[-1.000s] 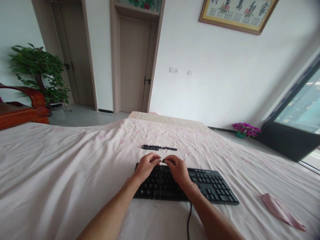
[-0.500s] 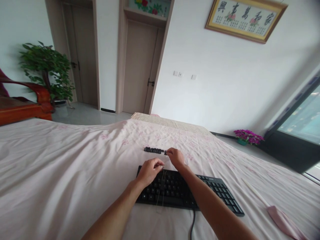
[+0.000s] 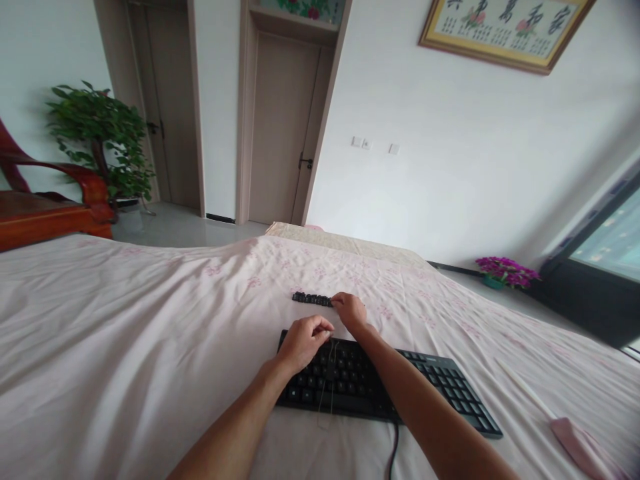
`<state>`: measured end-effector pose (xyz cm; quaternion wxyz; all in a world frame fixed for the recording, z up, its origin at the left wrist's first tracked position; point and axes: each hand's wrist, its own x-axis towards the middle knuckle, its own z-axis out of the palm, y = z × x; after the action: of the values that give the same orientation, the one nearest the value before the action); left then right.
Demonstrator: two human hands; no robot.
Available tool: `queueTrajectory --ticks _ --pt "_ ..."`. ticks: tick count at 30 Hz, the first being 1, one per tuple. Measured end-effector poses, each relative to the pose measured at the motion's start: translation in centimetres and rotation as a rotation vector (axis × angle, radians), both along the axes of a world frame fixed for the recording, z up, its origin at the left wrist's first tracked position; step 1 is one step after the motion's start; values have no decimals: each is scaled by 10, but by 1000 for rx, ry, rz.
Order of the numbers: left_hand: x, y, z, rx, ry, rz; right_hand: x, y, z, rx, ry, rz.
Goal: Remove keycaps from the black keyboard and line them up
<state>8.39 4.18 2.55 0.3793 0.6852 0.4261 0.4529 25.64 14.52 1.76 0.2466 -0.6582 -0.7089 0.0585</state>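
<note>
A black keyboard [image 3: 345,403] lies on the pink-white sheet, partly covered by my forearms. My left hand [image 3: 306,340] is closed over its upper left part, with thumb and fingertips pinched at the top end of a wire keycap puller [image 3: 331,371]. The puller has thin wire loops and a dark middle, and it extends down across the keys. Beyond the keyboard is a short row of loose black keycaps [image 3: 311,299]. At the row's right end my right hand [image 3: 350,311] is closed, its fingertips pinched on a keycap that they mostly hide.
A black cable [image 3: 394,450] runs from the keyboard's near edge. To the right lies a pale stick with pink cloth [image 3: 575,437] on its end. The flowered sheet [image 3: 175,320] has folds on the left. A wooden chair [image 3: 75,200] stands at far left.
My right hand has brought its keycap leftward against the row, narrowing the gap there. The left hand stays at the puller's upper end. The whole view has shifted slightly.
</note>
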Motion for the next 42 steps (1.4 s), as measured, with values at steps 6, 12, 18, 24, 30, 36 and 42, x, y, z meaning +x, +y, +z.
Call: queueTrajectory --ticks 6,12,18,24,30,36,42 --pt "0 1 0 7 8 -9 -1 -3 12 23 47 37" --pt "0 1 0 -50 -79 -44 -3 -45 41 101 119 135" --pt "0 3 -4 -89 -132 -12 2 -143 65 132 65 615" --pt "2 4 -7 -100 -151 -42 5 -204 59 4 -220 793" --pt "3 2 -9 -89 -108 -45 4 -208 34 162 -215 803" --pt "3 0 -4 -22 47 -21 20 -185 60 249 192 564" --pt "7 -8 11 116 282 -33 30 -155 60 160 508 324"
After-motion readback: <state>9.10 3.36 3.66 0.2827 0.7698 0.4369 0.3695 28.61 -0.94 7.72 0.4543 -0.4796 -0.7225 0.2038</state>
